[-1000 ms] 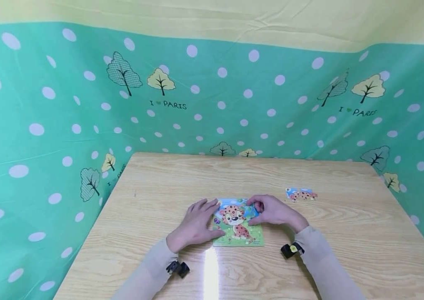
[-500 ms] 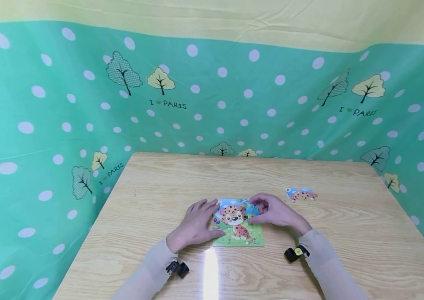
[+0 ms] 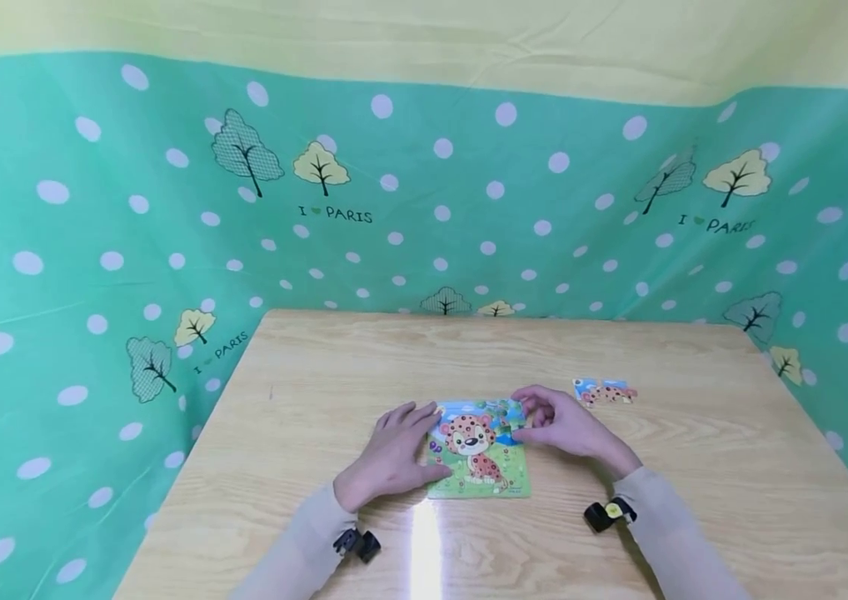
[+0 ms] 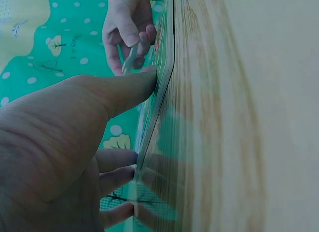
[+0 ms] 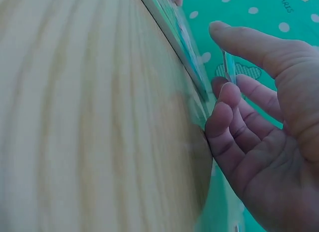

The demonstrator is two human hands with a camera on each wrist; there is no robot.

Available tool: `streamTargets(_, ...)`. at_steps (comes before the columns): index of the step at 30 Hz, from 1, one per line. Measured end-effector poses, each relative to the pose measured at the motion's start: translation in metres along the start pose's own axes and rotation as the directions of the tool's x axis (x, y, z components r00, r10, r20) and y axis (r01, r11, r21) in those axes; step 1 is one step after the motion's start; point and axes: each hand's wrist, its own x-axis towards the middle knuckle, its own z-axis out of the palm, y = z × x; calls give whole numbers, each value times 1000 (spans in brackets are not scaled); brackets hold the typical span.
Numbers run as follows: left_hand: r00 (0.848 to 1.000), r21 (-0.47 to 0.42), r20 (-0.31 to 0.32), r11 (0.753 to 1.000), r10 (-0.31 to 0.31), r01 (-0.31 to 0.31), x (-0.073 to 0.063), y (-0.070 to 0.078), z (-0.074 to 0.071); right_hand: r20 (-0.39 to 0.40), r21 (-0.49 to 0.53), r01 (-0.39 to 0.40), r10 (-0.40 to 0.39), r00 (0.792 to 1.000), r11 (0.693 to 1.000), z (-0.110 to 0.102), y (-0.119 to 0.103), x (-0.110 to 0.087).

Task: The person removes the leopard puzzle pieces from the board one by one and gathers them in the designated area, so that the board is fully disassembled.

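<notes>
A square jigsaw puzzle (image 3: 461,486) showing a spotted leopard cub on grass lies flat in the middle of the table. My left hand (image 3: 391,457) lies at its left side, thumb across the lower left part and fingertips along the upper left edge. At the upper right of the picture, my right hand (image 3: 568,423) pinches a thin puzzle piece (image 5: 229,67) between thumb and fingers. In both wrist views the piece stands tilted, edge-on, over the board. The right hand's other fingers are curled, low beside the puzzle's edge.
Several joined puzzle pieces (image 3: 604,392) with leopard spots and blue sky lie farther back on the right of the wooden table (image 3: 349,358). A green dotted cloth (image 3: 469,192) hangs behind the table and at its sides. Black wrist cameras (image 3: 356,544) sit on both forearms.
My right hand has shifted to the right across the puzzle's upper right corner with the pinched piece, uncovering more of the picture there. My left hand stays in place.
</notes>
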Motion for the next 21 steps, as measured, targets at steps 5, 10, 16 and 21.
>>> streamTargets(5,1000,0,0,1000,-11,11,-1,0,2,-36,-26,-11,10,999,1000,-6,4,-7)
streamTargets(10,1000,-3,6,1000,-22,22,-4,0,0,-81,-57,-37,32,996,998,-16,8,-14)
streamTargets(16,1000,-8,5,1000,-28,28,-7,1,3,-129,-119,-86,71,989,989,-33,15,-23)
streamTargets(21,1000,7,4,1000,-24,24,-4,2,1,-151,-102,-77,61,987,992,-51,15,-28)
